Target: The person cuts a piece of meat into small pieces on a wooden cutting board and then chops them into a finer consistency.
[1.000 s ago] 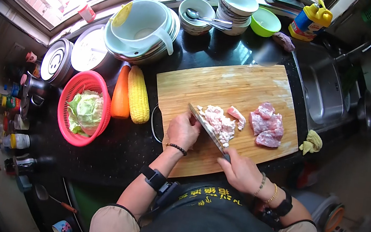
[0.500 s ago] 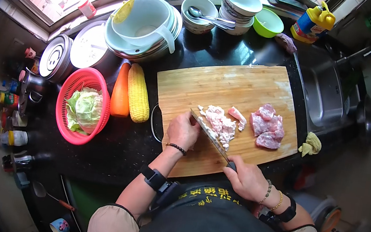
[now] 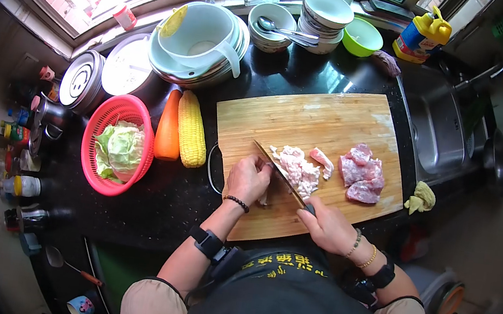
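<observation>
My right hand (image 3: 330,226) is wrapped round the handle of a kitchen knife (image 3: 281,175), whose blade slants up and left across the wooden cutting board (image 3: 309,110). Close against the blade's left side, my left hand (image 3: 248,179) has its fingers curled down on a piece of meat (image 3: 263,199), mostly hidden beneath it. Just right of the blade lies a pile of pale diced meat (image 3: 298,170). A short strip of meat (image 3: 322,160) rests beside the pile. Farther right sit larger chunks of raw pink meat (image 3: 362,172).
Left of the board lie a corn cob (image 3: 192,129), a carrot (image 3: 169,126) and a pink basket (image 3: 145,171) holding cabbage (image 3: 125,149). Stacked bowls (image 3: 328,10) and a white strainer bowl (image 3: 197,40) stand behind. At right are a sink (image 3: 429,127) and a crumpled yellowish cloth-like item (image 3: 420,199).
The knife and my right hand have shifted slightly up and left. My left hand stays curled near the blade, and the whole view has moved a little.
</observation>
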Motion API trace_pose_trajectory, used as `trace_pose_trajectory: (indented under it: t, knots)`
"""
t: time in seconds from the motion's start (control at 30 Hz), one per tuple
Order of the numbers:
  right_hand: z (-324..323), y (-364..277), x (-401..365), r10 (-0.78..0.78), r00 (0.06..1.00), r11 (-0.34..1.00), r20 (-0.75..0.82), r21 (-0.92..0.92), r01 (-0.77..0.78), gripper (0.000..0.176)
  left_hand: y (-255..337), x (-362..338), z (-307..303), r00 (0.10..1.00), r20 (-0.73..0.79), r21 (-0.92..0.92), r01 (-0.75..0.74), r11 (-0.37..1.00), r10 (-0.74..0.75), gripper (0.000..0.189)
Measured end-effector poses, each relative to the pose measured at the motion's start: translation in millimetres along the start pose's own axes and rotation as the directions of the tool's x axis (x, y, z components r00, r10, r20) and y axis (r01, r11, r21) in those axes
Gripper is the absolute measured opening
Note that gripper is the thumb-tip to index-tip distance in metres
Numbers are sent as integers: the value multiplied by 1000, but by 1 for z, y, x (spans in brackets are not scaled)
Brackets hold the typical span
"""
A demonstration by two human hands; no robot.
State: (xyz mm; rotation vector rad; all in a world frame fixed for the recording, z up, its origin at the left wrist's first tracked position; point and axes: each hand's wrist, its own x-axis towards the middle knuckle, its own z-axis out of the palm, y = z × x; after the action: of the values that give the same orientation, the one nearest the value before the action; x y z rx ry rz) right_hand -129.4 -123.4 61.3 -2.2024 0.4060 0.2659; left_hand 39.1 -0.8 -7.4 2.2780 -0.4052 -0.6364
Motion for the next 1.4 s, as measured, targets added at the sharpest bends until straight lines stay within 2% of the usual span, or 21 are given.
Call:
trace_pose_trajectory:
  t: [0.17, 0.27, 0.33, 0.37, 0.43, 0.53, 0.63, 0.77, 0.83, 0.87, 0.97, 1.03, 1.27, 1.33, 1.37, 1.4]
  knots:
    - [-13, -10, -30, 78, 996, 996, 45, 40, -80, 35, 6, 2, 2, 999, 13, 34, 29, 999, -29, 21]
    - [-16, -13, -36, 88, 995, 996, 41, 19, -89, 37, 9, 0, 0, 999, 25, 52, 34, 998, -35, 18]
    - [-17, -16, -30, 127, 988, 992, 91, -39, -124, 37, 7, 1, 3, 999, 31, 57, 24, 998, -26, 17]
    - [-15, -15, -25, 127, 988, 992, 93, -38, -124, 37, 1, 3, 9, 1000, 19, 12, 19, 1000, -19, 18]
    - [-5, -10, -8, 46, 998, 999, 40, -15, -46, 37, -1, 2, 9, 1000, 2, -34, 19, 999, -19, 18]
    - [4, -13, 24, 46, 998, 999, 47, -15, -46, 33, 7, -1, 3, 1000, -3, 49, -8, 999, 8, 18]
    - [9, -11, 25, 4, 1000, 1000, -15, -2, -4, 35, 7, -5, 2, 1000, -20, 34, -5, 999, 5, 19]
    - [2, -1, 6, 1, 1000, 999, 15, 48, -2, 34, 8, -5, 3, 999, -36, 76, 0, 997, 3, 18]
    - [-11, -9, -9, 161, 980, 980, 121, 98, -173, 34, 7, -4, 3, 999, -26, 77, 22, 997, -20, 18]
    - [-16, -12, -16, 164, 979, 980, 123, 97, -176, 34, 8, -4, 3, 999, -26, 61, 23, 998, -21, 18]
    - [-20, -15, -27, 129, 984, 986, 120, 93, -141, 35, 10, -5, 3, 1000, -12, 56, 25, 998, -24, 18]
    - [-15, -11, -27, 91, 992, 996, 89, 14, -92, 37, 9, -4, 3, 1000, -5, 71, 25, 997, -25, 18]
    - [14, -9, 21, 61, 997, 998, 45, -37, -59, 34, 10, -8, 1, 999, -36, 60, -6, 998, 8, 19]
    - [15, -1, 16, -45, 998, 998, -49, -36, 44, 34, 11, -9, 1, 999, -40, 37, -18, 999, 20, 19]
    - [10, -2, 13, -48, 998, 998, -50, -41, 46, 34, 11, -8, 1, 999, -25, 63, -19, 998, 21, 20]
    - [3, -7, 8, 30, 999, 999, 19, 29, -31, 36, 10, -8, 0, 1000, -9, 92, -17, 996, 18, 20]
